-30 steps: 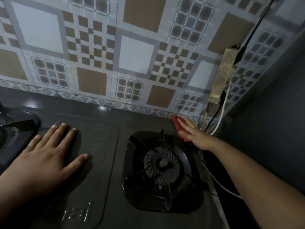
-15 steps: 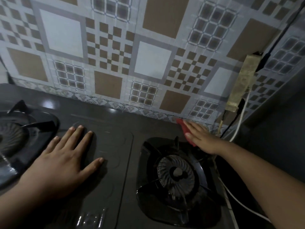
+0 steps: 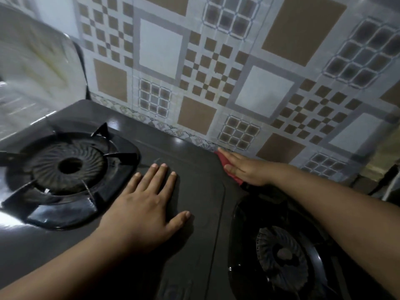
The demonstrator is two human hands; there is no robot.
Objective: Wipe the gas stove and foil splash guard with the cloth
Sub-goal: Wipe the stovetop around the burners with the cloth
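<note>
The dark gas stove [image 3: 194,152] fills the lower view, with a left burner [image 3: 69,165] and a right burner [image 3: 283,256]. My right hand [image 3: 249,169] lies flat on a red cloth [image 3: 225,161], pressing it on the stove's back edge between the burners, against the wall. Only a strip of cloth shows beyond the fingers. My left hand [image 3: 147,204] rests palm down, fingers spread, on the stove's middle panel, holding nothing. A shiny foil splash guard [image 3: 36,68] stands at the stove's left side.
A patterned tile-print wall [image 3: 216,72] rises right behind the stove. Black pan supports [image 3: 101,131] stick up around the left burner. A cable and dark clutter [image 3: 385,182] sit at the far right edge.
My right hand has slid the red cloth leftward along the stove's back edge, from beside the right burner to the middle. The view has turned left, revealing the left burner and foil guard.
</note>
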